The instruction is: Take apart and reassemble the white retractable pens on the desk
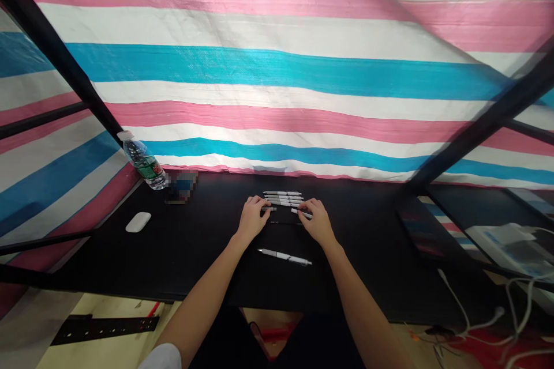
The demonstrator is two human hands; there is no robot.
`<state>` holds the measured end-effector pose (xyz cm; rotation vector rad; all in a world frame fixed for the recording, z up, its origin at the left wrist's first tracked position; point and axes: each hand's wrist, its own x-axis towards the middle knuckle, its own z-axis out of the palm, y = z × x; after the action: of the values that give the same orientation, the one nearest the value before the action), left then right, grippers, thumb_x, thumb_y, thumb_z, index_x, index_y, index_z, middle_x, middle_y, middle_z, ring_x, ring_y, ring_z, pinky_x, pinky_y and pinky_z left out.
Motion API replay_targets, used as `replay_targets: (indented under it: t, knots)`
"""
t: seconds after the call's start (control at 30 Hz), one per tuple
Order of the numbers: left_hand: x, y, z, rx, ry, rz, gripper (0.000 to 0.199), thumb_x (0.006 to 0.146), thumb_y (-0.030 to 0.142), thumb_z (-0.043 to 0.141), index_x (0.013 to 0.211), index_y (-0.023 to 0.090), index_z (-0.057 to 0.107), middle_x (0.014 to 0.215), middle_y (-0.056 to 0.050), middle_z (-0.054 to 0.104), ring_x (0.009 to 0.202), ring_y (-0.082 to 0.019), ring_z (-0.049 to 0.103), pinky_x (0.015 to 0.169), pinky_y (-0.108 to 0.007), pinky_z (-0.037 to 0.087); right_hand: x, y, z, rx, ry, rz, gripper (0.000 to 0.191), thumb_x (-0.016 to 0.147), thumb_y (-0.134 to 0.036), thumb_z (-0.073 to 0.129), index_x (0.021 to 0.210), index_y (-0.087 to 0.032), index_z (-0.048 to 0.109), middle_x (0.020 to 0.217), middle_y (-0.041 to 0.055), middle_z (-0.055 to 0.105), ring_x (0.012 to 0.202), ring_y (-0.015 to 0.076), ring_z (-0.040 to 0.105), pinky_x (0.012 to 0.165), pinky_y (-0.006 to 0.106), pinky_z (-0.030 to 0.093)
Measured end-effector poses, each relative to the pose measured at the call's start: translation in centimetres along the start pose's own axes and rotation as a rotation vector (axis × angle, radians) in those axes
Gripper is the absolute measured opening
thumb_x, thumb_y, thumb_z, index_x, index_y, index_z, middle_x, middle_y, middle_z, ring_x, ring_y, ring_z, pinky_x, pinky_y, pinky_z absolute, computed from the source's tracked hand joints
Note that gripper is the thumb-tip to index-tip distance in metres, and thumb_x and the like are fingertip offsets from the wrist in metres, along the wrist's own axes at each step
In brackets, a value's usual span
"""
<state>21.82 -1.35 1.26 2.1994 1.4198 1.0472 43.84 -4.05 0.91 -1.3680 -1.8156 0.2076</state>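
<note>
While the left hand pinches a white pen, the right hand's grip clamps a second pen.

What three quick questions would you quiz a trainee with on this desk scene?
1. True or false: the white computer mouse lies left of the left hand.
2. Which lies closest to the person's body, on the near side of both hands? A) the water bottle B) the lone white pen C) the row of pens
3. What three colours stripe the tarpaulin behind the black desk?

Key: 1 true; 2 B; 3 pink, white, blue.
</note>
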Motion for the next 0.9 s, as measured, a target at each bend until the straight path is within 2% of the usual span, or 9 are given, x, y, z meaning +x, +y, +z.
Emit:
replay_targets:
  t: [0.07,0.17,0.27,0.37,0.57,0.77,0.9]
  knots:
    - [0.1,0.4,-0.3,-0.004,-0.029,0.025,0.014,0.084,0.025,0.056,0.082,0.02,0.068,0.078,-0.006,0.058,0.082,-0.022,0.051,0.076,-0.034,0.042,0.0,-0.5,-0.3,-0.019,-0.071,-0.045,0.01,0.084,-0.024,0.055,0.081,-0.022,0.064,0.083,0.0062,0.058,0.081,0.0223,0.053,0.079,0.039,0.045]
    - [0.2,0.8,-0.9,0.011,-0.17,0.101,0.017,0.084,0.033,0.058,0.078,0.02,0.068,0.069,-0.004,0.054,0.075,-0.02,0.05,0.072,-0.033,0.04,-0.1,-0.9,-0.6,-0.082,-0.2,-0.097,0.005,0.081,-0.025,0.062,0.083,-0.023,0.066,0.089,0.0064,0.056,0.086,0.023,0.053,0.079,0.039,0.043]
    - [0.2,0.9,-1.2,0.044,-0.285,0.179,0.014,0.08,0.034,0.064,0.076,0.02,0.067,0.071,-0.004,0.056,0.075,-0.021,0.05,0.073,-0.034,0.039,-0.2,-1.0,-0.6,-0.129,-0.275,-0.125,0.003,0.079,-0.023,0.066,0.083,-0.023,0.066,0.092,0.0066,0.056,0.086,0.023,0.052,0.077,0.038,0.043]
    - [0.1,0.9,-1.2,0.041,-0.325,0.191,0.01,0.079,0.03,0.063,0.075,0.021,0.067,0.073,-0.005,0.057,0.077,-0.022,0.05,0.073,-0.034,0.039,-0.3,-0.9,-0.5,-0.136,-0.29,-0.137,0.002,0.079,-0.02,0.065,0.079,-0.022,0.065,0.091,0.0061,0.056,0.086,0.0222,0.052,0.078,0.037,0.043]
    - [0.1,1.3,-1.0,-0.11,-0.289,0.164,0.011,0.081,0.025,0.061,0.073,0.021,0.064,0.077,-0.005,0.059,0.081,-0.021,0.052,0.076,-0.033,0.041,0.0,-1.3,-0.7,0.024,-0.252,-0.096,0.009,0.083,-0.018,0.057,0.076,-0.022,0.061,0.083,0.0048,0.059,0.082,0.0207,0.051,0.077,0.035,0.044]
    - [0.1,2.3,-1.1,-0.308,-0.207,0.021,0.015,0.085,0.028,0.056,0.078,0.018,0.064,0.073,-0.002,0.062,0.066,-0.015,0.053,0.063,-0.027,0.04,0.2,-1.6,-0.8,0.351,-0.142,0.149,0.013,0.083,-0.033,0.058,0.079,-0.022,0.064,0.074,0.0021,0.062,0.062,0.0153,0.05,0.062,0.03,0.043]
    - [0.2,2.5,-0.9,-0.534,-0.164,-0.119,0.02,0.082,0.035,0.062,0.077,0.017,0.065,0.073,-0.002,0.063,0.067,-0.015,0.055,0.064,-0.026,0.042,0.3,-1.8,-0.8,0.645,-0.153,0.304,0.02,0.079,-0.041,0.064,0.083,-0.021,0.066,0.072,0.0015,0.061,0.062,0.0143,0.052,0.06,0.028,0.043]
